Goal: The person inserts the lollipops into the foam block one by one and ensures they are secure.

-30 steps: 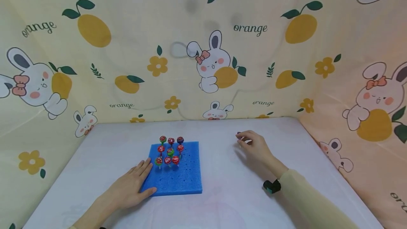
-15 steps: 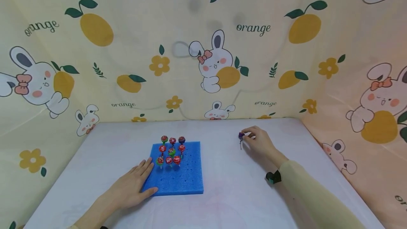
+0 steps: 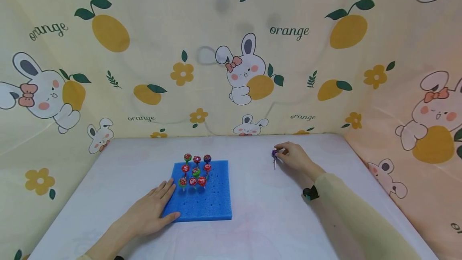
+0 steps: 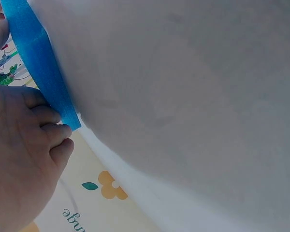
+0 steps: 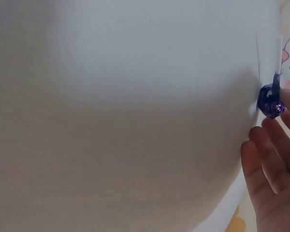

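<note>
In the head view my left hand rests along the left edge of a blue foam board, fingers straight and thumb lying on the front corner. Several wrapped lollipops stand upright on their sticks in rows in its back left part. Further right, my right hand pinches a purple-wrapped lollipop by its head, its white stick pointing down. The right wrist view has this lollipop at its right edge, thumb and fingertips at the wrapper. The board's side shows against my left fingers in the left wrist view.
Rows of small holes dot the bare front and right parts of the board. It lies on a white-covered table. Behind and beside the table hangs a printed cloth with bunnies and oranges. A dark wrist device sits at my right cuff.
The purple lollipop was mostly hidden in my right fingers a second ago; now its head and downward stick show. My left hand stays on the board. The head view has shifted slightly.
</note>
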### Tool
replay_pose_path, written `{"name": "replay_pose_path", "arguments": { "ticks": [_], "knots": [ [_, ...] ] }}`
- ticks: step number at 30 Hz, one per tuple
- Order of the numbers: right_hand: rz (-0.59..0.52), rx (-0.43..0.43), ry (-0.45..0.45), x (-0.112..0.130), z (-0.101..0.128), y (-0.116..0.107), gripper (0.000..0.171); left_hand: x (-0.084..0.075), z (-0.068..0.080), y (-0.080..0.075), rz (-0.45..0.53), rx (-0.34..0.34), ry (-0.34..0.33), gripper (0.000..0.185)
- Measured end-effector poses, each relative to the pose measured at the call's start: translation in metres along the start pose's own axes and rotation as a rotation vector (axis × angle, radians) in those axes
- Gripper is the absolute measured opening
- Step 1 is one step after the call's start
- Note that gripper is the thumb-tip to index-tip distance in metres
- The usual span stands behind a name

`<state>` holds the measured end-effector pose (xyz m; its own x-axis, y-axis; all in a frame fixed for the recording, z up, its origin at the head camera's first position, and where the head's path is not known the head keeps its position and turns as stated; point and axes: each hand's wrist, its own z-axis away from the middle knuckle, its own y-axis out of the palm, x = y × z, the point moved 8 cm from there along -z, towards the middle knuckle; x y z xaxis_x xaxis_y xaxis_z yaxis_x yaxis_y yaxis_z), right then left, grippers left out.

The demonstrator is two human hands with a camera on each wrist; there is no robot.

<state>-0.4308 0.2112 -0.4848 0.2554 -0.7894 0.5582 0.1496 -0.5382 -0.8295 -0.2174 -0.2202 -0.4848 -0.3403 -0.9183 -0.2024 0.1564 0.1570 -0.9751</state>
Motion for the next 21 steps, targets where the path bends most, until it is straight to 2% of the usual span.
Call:
{"name": "replay_pose_path", "arguments": {
  "ticks": [11,21],
  "knots": [
    [0.0,0.043,0.027,0.002,-0.0044,0.0036,0.036,0.0015,-0.0021,0.0013,-0.008,-0.008,-0.003,0.095],
    [-0.005,-0.007,0.021,0.0057,0.0025,0.0022,0.035,0.0011,-0.0011,0.0019,-0.002,-0.003,-0.011,0.095]
  ]
}}
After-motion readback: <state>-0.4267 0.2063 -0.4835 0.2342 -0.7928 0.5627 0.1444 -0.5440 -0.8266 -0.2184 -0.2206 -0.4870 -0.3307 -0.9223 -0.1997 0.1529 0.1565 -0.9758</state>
